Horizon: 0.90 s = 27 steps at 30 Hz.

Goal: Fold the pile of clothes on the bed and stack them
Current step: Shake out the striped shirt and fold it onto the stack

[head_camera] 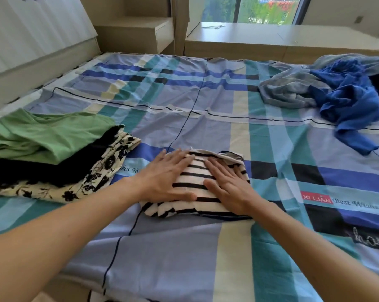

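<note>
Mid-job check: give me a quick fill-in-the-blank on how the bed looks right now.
1. The left hand and right hand press flat on a folded garment patterned with black and white ____.
2. The top piece of the stack at the left is coloured ____.
3. The crumpled blue garment lies on the far ____ side of the bed.
Missing words: stripes; green; right.

The bed [184,105], spread with a plaid sheet [175,258] of blue, teal and cream, carries a folded black-and-white striped garment [197,171] near its front edge. A cream cloth with black floral print [110,168] lies at the left. A crumpled grey-blue garment [288,90] touches a rumpled royal-blue garment [349,99] at the far right.
</note>
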{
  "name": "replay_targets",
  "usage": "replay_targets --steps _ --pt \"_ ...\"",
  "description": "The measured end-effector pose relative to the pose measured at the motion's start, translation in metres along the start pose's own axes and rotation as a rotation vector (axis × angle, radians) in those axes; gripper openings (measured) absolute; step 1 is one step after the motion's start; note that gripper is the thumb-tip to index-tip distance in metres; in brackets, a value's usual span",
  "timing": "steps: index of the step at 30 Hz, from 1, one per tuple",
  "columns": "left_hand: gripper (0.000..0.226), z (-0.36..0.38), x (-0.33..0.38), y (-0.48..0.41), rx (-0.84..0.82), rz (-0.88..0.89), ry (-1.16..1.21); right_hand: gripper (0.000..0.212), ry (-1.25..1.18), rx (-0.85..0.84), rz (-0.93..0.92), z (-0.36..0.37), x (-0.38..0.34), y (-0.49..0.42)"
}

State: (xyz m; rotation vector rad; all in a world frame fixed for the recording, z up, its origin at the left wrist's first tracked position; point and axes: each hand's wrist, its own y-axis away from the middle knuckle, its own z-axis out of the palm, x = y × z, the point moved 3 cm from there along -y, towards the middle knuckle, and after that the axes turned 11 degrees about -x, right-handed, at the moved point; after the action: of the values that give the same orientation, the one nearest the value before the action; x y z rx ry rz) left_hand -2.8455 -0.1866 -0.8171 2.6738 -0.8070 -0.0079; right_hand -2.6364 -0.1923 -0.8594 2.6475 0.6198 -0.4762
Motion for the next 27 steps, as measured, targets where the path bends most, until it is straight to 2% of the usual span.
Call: replay_targets --steps 2,4,7,9,11,14,17,20,22,23,24,26,27 --pt "0.117 -0.008 -0.002 0.019 0.13 -0.127 -0.016 0.065 -0.002 -0.001 0.0 0.001 0.003 0.003" --pt "0.1 -0.012 0.004 0.042 0.279 -0.209 -0.077 0.07 -0.003 0.016 -0.012 0.003 0.005 0.007" --pt "0.072 0.007 0.019 0.066 0.346 -0.179 -0.075 0.089 -0.005 0.071 -0.04 0.007 0.009 0.009" --pt "0.054 0.022 0.023 0.069 0.342 -0.112 -0.08 0.091 -0.005 0.08 -0.045 0.009 0.01 0.008" --pt "0.047 0.025 0.019 0.067 0.307 -0.051 -0.047 0.09 -0.007 0.083 -0.048 0.01 0.009 0.01" --pt "0.056 0.005 0.005 0.068 0.23 0.131 -0.024 0.084 -0.001 0.068 -0.046 0.009 0.009 0.012" --pt "0.059 -0.011 -0.017 0.076 0.152 0.193 -0.145 0.074 0.006 0.05 -0.026 0.01 0.008 0.015" --pt "0.05 -0.009 -0.026 0.082 -0.01 0.104 -0.295 0.076 0.023 0.038 -0.011 0.011 0.007 0.016" --pt "0.036 -0.006 -0.032 0.082 -0.181 -0.097 -0.416 0.074 0.036 0.025 0.004 0.011 0.006 0.015" --pt "0.029 -0.01 -0.031 0.082 -0.156 -0.193 -0.415 0.072 0.044 0.016 0.013 0.01 0.006 0.015" --pt "0.025 -0.016 -0.027 0.082 -0.007 -0.215 -0.387 0.072 0.047 0.015 0.019 0.009 0.004 0.015" --pt "0.021 -0.026 -0.01 0.078 0.37 -0.146 -0.272 0.077 0.043 0.099 0.014 0.001 -0.004 0.014" --pt "0.018 -0.029 0.004 0.074 0.504 -0.067 -0.21 0.079 0.037 0.183 -0.001 -0.005 -0.011 0.012"
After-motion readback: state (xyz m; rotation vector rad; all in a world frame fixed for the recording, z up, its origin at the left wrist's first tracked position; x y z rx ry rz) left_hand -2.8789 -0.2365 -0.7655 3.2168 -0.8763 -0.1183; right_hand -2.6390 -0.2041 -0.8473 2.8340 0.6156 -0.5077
